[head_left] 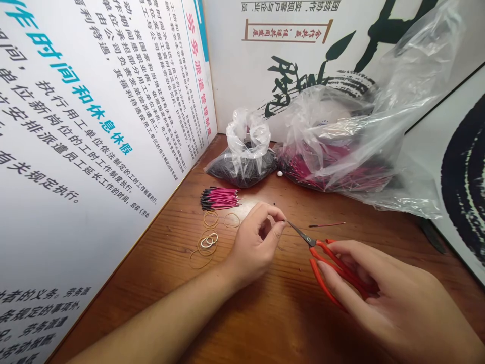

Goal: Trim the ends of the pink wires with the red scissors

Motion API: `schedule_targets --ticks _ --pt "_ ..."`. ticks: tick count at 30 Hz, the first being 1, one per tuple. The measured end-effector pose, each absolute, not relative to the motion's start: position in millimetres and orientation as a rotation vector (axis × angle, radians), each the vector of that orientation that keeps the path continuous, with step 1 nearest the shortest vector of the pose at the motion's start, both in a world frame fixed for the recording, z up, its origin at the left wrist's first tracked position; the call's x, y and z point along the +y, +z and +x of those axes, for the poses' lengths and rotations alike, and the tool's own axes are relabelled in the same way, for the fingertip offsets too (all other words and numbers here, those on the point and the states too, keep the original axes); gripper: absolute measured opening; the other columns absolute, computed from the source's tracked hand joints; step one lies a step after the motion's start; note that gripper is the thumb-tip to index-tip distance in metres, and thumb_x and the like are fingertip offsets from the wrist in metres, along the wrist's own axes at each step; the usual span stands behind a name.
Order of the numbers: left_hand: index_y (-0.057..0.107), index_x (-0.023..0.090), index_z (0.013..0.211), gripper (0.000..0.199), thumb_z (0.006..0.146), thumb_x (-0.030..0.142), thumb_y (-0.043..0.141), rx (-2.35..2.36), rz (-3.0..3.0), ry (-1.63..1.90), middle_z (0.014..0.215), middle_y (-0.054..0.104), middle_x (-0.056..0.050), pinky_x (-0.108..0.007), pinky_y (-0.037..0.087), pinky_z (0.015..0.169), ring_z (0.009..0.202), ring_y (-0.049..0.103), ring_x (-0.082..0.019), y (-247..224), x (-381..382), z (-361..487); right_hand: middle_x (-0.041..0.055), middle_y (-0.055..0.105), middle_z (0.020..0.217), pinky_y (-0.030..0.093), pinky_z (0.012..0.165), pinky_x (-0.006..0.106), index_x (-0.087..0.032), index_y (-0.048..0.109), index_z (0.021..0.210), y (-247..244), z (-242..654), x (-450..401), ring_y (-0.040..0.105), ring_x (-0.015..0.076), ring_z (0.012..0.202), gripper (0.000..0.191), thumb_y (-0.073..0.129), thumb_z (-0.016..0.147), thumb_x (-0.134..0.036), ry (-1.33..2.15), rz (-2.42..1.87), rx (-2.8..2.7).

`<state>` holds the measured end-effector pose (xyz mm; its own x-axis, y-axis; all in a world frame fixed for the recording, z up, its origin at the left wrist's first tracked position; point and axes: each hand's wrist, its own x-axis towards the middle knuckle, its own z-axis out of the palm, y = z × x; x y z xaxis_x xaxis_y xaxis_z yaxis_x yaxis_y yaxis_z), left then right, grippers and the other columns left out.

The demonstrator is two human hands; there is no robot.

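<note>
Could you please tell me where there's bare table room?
Bare tabletop lies between left forearm and right hand, and between the rubber bands and left panel. Two plastic bags and a pink-and-black bundle crowd the far side.

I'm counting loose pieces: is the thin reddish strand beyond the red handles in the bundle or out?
Out: the strand lies alone on the tabletop, right of the pink bundle.

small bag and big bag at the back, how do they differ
The small bag is compact, while the big bag is far larger, its loose plastic reaching up to the right.
The small bag's contents look dark throughout; the big bag's show magenta along with dark parts.
Both are see-through plastic and rest on the wooden table.
</note>
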<state>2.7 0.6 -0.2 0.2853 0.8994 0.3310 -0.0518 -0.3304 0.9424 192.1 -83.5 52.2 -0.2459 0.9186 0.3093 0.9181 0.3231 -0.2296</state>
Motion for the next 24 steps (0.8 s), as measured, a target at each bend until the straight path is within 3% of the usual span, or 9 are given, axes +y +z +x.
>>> schedule_targets --ticks 5,9,13,17,24 --pt "0.053 0.017 0.090 0.005 0.092 0.021 0.056 0.803 1.435 1.137 0.077 0.048 0.003 -0.022 0.029 0.052 0.056 0.038 -0.006 3.0 -0.1 3.6 -0.0041 0.068 0.066 0.044 0.042 0.023 -0.025 0.065 0.094 52.3 189.2 -82.9 0.063 0.0120 0.049 0.017 0.059 0.091 -0.041 0.053 -1.632 -2.125" --pt "0.051 0.018 0.090 0.010 0.090 0.024 0.058 0.778 1.203 1.057 0.072 0.047 0.005 -0.022 0.026 0.047 0.051 0.036 -0.005 4.8 -4.5 9.0 -0.0028 0.068 0.066 0.047 0.044 0.021 -0.024 0.067 0.095 42.6 184.1 -76.5 0.061 0.0109 0.047 0.022 0.058 0.091 -0.043 0.428 -1.683 -1.763" --pt "0.049 0.018 0.086 0.012 0.088 0.023 0.060 0.705 1.113 0.942 0.066 0.045 0.006 -0.021 0.026 0.047 0.049 0.038 -0.005 4.1 -13.4 14.3 0.0013 0.073 0.078 0.051 0.050 0.020 -0.022 0.067 0.094 27.7 183.8 -68.6 0.068 0.0138 0.061 0.023 0.059 0.090 -0.044 0.675 -1.642 -1.596" --pt "0.048 0.018 0.085 0.014 0.088 0.023 0.060 0.674 1.100 0.921 0.061 0.041 0.008 -0.021 0.025 0.047 0.049 0.033 -0.005 3.4 -16.0 14.7 -0.0010 0.071 0.072 0.048 0.047 0.020 -0.023 0.065 0.096 29.8 189.9 -69.1 0.064 0.0125 0.055 0.021 0.060 0.090 -0.042 0.592 -1.675 -1.737" --pt "0.047 0.019 0.084 0.013 0.087 0.019 0.059 0.748 1.183 1.122 0.068 0.042 0.005 -0.022 0.030 0.053 0.058 0.037 -0.008 1.8 -14.0 12.8 -0.0079 0.065 0.062 0.044 0.040 0.017 -0.029 0.064 0.095 58.0 198.2 -75.5 0.057 0.0075 0.043 0.016 0.060 0.090 -0.044 0.108 -1.617 -2.126"
